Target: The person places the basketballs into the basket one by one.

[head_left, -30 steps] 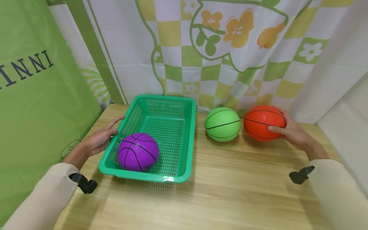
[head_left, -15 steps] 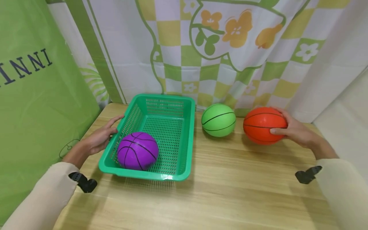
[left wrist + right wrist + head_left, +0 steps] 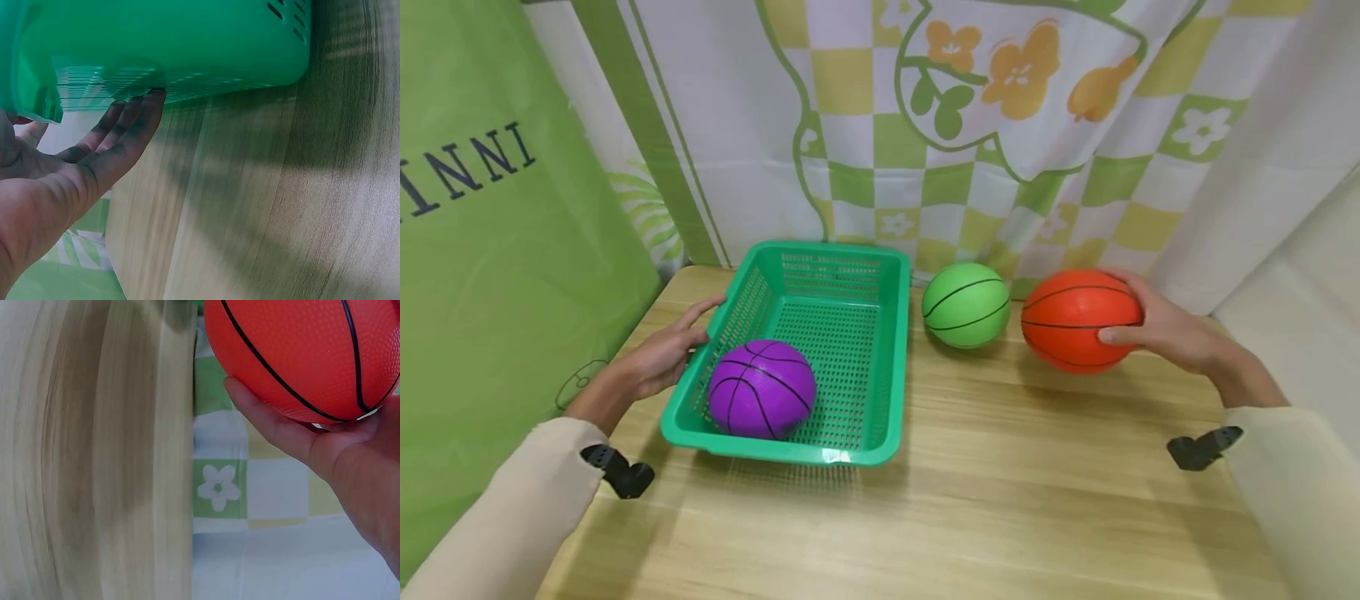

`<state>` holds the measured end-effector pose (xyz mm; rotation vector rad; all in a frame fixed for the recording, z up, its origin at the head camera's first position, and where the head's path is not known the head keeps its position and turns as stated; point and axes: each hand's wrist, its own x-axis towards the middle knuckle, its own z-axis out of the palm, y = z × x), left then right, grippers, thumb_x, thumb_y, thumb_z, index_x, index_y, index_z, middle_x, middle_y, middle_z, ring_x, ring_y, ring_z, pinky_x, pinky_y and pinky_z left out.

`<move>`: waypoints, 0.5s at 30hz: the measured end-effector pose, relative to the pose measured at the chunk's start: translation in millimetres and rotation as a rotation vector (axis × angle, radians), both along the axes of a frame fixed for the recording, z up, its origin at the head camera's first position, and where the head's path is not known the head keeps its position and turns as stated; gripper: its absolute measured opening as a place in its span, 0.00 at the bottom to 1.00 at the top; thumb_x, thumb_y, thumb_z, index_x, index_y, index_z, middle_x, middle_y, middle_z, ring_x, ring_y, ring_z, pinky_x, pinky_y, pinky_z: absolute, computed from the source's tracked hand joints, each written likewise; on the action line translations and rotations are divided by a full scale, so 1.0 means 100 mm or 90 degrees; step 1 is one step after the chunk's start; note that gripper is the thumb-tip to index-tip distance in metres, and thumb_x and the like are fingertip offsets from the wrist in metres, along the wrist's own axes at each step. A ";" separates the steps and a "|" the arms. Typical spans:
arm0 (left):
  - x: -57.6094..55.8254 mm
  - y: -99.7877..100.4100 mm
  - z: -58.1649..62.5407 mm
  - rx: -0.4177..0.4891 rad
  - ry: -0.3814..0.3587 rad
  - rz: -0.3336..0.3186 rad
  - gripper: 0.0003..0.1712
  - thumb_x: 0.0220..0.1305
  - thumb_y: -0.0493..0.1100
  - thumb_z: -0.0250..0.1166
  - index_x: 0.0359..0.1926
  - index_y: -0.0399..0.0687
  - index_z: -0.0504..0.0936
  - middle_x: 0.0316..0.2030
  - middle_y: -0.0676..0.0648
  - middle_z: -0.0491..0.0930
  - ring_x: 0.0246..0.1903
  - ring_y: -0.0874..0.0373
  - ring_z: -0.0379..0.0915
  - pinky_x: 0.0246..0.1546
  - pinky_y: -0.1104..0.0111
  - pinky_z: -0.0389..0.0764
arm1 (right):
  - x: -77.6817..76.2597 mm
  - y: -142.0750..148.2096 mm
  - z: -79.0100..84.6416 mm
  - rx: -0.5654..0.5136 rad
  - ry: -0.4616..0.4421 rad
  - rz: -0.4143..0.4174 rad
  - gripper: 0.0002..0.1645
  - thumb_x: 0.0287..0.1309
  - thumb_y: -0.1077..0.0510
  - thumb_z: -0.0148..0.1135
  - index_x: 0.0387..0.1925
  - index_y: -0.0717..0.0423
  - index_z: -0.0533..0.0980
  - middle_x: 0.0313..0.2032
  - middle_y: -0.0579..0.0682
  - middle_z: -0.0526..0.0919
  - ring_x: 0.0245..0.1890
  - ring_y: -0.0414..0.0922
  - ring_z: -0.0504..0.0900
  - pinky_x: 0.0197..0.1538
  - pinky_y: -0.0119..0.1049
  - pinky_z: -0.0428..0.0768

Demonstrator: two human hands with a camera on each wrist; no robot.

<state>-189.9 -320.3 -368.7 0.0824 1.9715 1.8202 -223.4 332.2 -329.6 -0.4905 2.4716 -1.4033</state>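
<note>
The red ball [image 3: 1081,321] has just moved: it slid a bit toward the basket [image 3: 891,367], and it looks bigger to me now, so I think I have begun to pick it up. I can't see under it well enough to be sure it is all the way off the tabletop [image 3: 1000,492]. The green ball [image 3: 966,306] has rolled a tiny bit too, the same way, and it sits between the basket and the red ball, touching neither. To me, all this means the red ball is in my care now, while the purple ball [image 3: 762,389] sits inside the basket, at the end near me. The fingers of my right hand [image 3: 1168,329] are bent around the right side of the red ball and hold it snugly. My thumb [image 3: 1118,335] is on the side near me, and other fingers go round the far side, where I can't see their tips. The big round part of the ball sticks out to the left of my hold. My left hand [image 3: 662,358] has stayed where it was, with its fingers mostly straight, touching the left side of the basket.
</note>
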 end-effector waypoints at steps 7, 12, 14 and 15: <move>0.02 0.00 0.01 -0.004 0.008 -0.005 0.40 0.75 0.35 0.36 0.80 0.60 0.32 0.59 0.31 0.64 0.45 0.54 0.78 0.45 0.57 0.82 | 0.02 -0.17 0.08 0.007 0.009 0.013 0.50 0.62 0.63 0.62 0.77 0.44 0.47 0.63 0.56 0.65 0.52 0.45 0.76 0.46 0.42 0.81; 0.01 0.00 0.01 -0.004 0.009 0.000 0.40 0.75 0.34 0.36 0.80 0.59 0.32 0.61 0.29 0.61 0.46 0.54 0.78 0.45 0.57 0.82 | 0.01 -0.28 0.13 -0.003 0.013 0.022 0.48 0.61 0.64 0.63 0.75 0.44 0.50 0.62 0.55 0.68 0.52 0.47 0.77 0.45 0.44 0.81; 0.01 0.00 0.01 -0.003 0.005 0.002 0.40 0.75 0.34 0.36 0.80 0.59 0.32 0.62 0.29 0.60 0.46 0.54 0.78 0.45 0.57 0.82 | 0.00 -0.33 0.15 -0.009 0.017 0.026 0.47 0.60 0.64 0.63 0.74 0.44 0.51 0.61 0.54 0.68 0.52 0.48 0.77 0.45 0.44 0.81; 0.01 0.00 0.00 -0.002 0.004 0.002 0.40 0.75 0.34 0.36 0.80 0.59 0.32 0.62 0.29 0.60 0.46 0.54 0.78 0.45 0.57 0.82 | -0.01 -0.35 0.15 -0.012 0.018 0.027 0.47 0.60 0.64 0.63 0.74 0.44 0.51 0.61 0.54 0.68 0.52 0.48 0.77 0.45 0.44 0.82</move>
